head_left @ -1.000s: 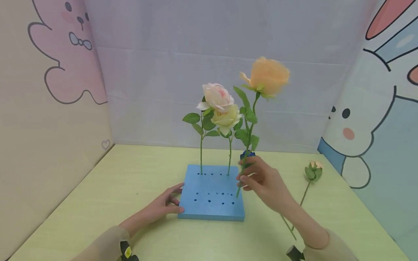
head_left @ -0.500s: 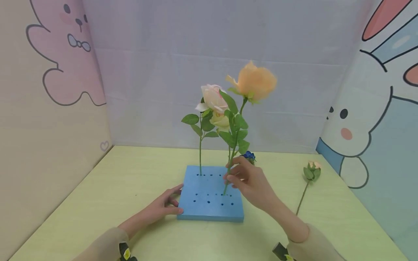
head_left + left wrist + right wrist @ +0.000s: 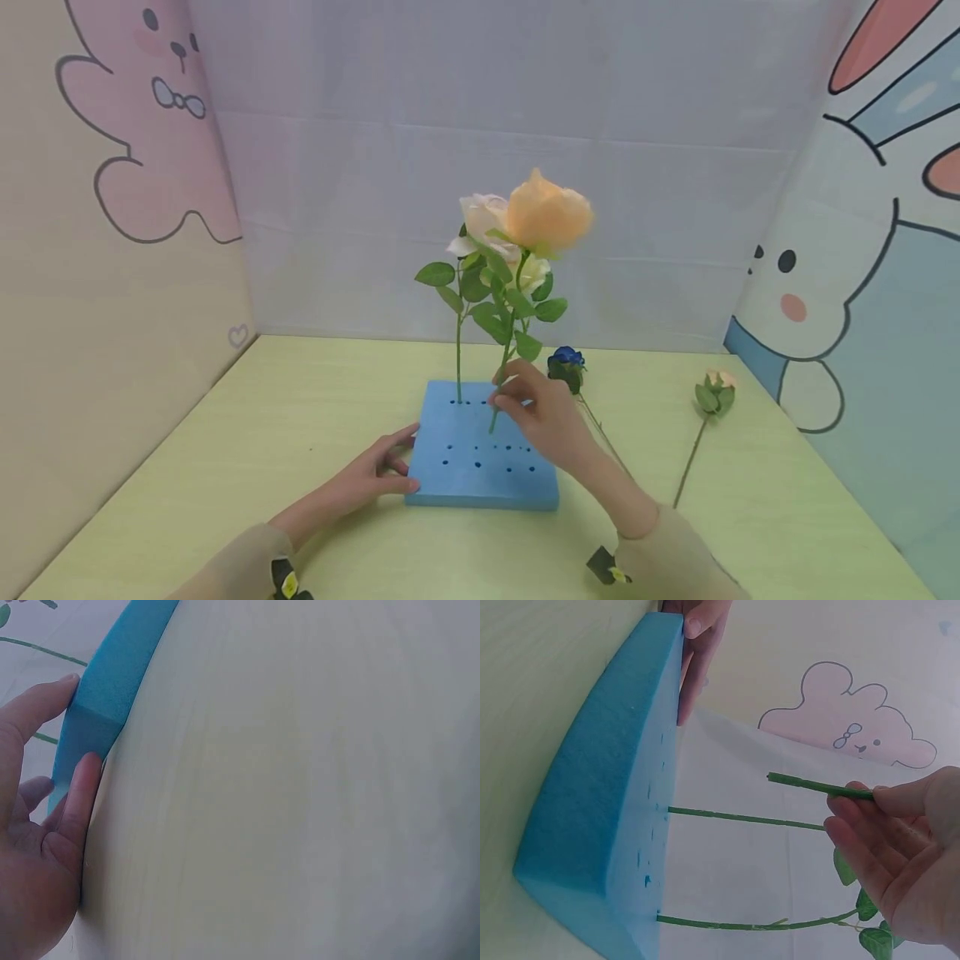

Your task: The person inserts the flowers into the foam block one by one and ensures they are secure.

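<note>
My right hand (image 3: 551, 421) pinches the stem of a light orange rose (image 3: 551, 215) between thumb and fingers. In the right wrist view its bare stem end (image 3: 795, 781) stands apart from the face of a blue foam block (image 3: 450, 483) with rows of small holes. A pale pink rose (image 3: 480, 215) and a pale yellow rose (image 3: 534, 275) stand upright in the block's back row, partly hidden by the orange one. My left hand (image 3: 375, 468) rests against the block's left side, its fingers (image 3: 82, 799) extended along the edge.
A blue rose (image 3: 566, 367) lies on the pale yellow table (image 3: 337, 383) right of the block, its stem passing behind my right forearm. Farther right lies a small peach rose (image 3: 718, 393). Cloth walls with cartoon animals enclose the table's back and sides.
My right hand has carried the orange rose leftward and lower, from the block's right edge to over its middle. The blue rose has come into fuller view. My left hand stays at the block.
</note>
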Demonstrator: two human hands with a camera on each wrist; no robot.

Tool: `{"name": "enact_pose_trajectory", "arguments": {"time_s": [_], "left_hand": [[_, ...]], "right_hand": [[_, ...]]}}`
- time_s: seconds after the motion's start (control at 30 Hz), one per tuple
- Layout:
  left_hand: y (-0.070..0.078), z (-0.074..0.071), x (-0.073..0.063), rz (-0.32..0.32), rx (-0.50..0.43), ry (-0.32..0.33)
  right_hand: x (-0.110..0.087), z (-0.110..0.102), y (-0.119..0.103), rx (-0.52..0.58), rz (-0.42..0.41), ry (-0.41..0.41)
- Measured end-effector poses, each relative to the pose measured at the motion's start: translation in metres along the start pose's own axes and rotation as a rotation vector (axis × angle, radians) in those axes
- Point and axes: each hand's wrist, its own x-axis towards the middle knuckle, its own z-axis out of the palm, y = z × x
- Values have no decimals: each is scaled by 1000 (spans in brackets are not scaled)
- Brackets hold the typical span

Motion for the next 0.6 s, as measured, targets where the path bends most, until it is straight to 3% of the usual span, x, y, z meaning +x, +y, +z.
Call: {"name": "enact_pose_trajectory", "arguments": {"time_s": [0.37,0.6], "left_hand": [[0,0,2,-2,0,8],[-1,0,2,0,-5,3]], "right_hand": [[13,22,9,-18,-4,-6],[21,34,11,-27,13,-66]]}}
